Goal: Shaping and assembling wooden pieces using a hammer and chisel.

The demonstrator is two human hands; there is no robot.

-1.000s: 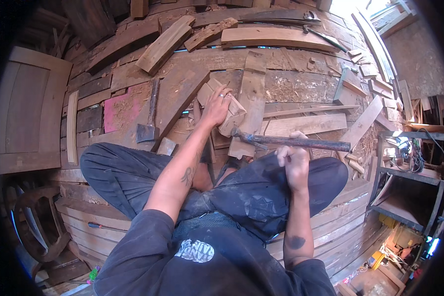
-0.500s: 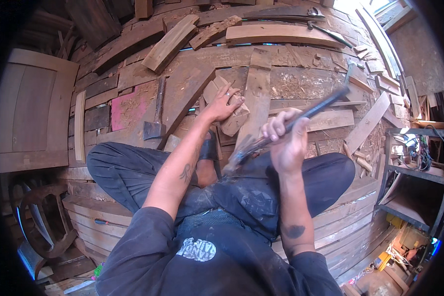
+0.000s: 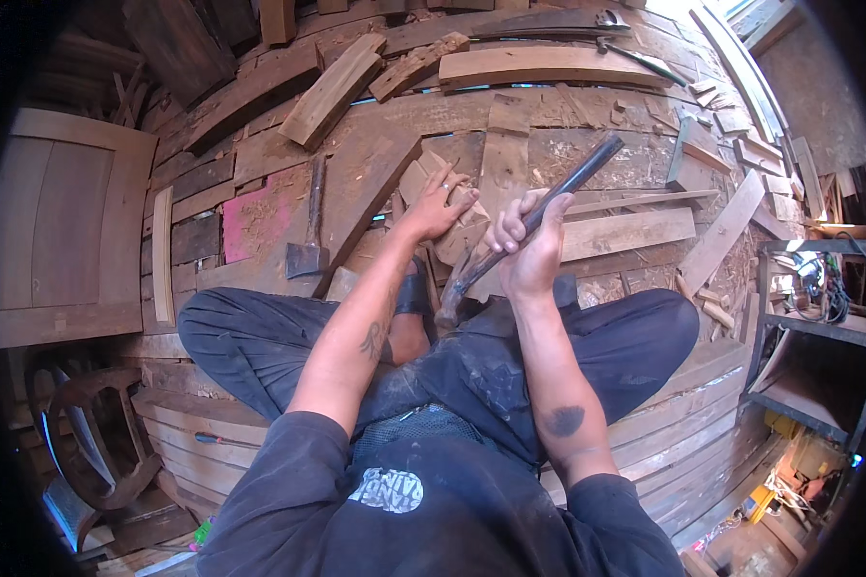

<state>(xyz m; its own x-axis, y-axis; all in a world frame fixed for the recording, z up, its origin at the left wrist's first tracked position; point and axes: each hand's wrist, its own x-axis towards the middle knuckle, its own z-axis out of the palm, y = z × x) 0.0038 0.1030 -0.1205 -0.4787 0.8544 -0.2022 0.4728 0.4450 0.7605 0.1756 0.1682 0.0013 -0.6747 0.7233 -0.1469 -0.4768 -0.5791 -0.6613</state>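
Observation:
My left hand (image 3: 438,207) grips a pale, shaped wooden block (image 3: 459,242) lying on boards between my knees, thumb and fingers spread over its top. My right hand (image 3: 527,245) is closed round the dark handle of a hammer (image 3: 587,165), which slants from upper right down to its head near my foot, just right of and below the block. Left of the block, a hatchet (image 3: 307,256) lies on the boards beside a long plank (image 3: 369,190).
Offcuts (image 3: 717,207), loose planks (image 3: 553,65), a second hammer (image 3: 645,60) and a saw (image 3: 548,26) lie ahead. A panelled door (image 3: 72,226) and curved chair parts (image 3: 96,433) are at left, a screwdriver (image 3: 221,439) near my left side, a metal shelf (image 3: 813,327) at right.
The hammer has swung from nearly level to a steep slant, its handle end rising and its head dropping toward my foot. My right hand has turned and moved left. My left hand stays on the block.

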